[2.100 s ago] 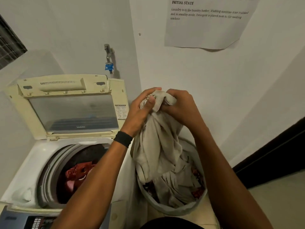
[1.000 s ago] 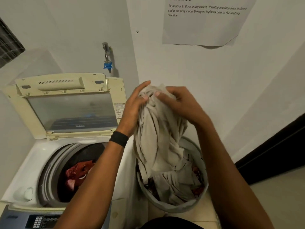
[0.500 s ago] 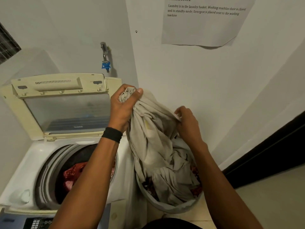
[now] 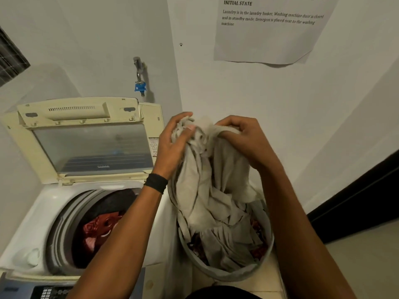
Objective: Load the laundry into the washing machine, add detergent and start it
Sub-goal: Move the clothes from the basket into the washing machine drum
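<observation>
Left hand, centre of frame: fingers curled over the bunched top of a beige cloth, thumb pressed against the fabric. A black wristband sits on the wrist.

Right hand, just right of centre: fingers curled round the same bunch from the other side. The two hands sit close together on it.

Beige cloth: held up at its top, with the rest hanging down in folds into the laundry basket. The lower part lies on other items in there, and dark red fabric shows at the edges.

Laundry basket: round, grey, lower centre of frame, standing on the floor just beside the washing machine.

Washing machine: top-loading, white, lower left of frame. The lid is raised and leans back towards the wall. A red garment lies in the open drum. The control panel is at the bottom edge, partly cut off.

Tap: on the wall above the machine, with a blue fitting.

Printed sheet: on the wall at upper right, headed "INITIAL STATE".
</observation>
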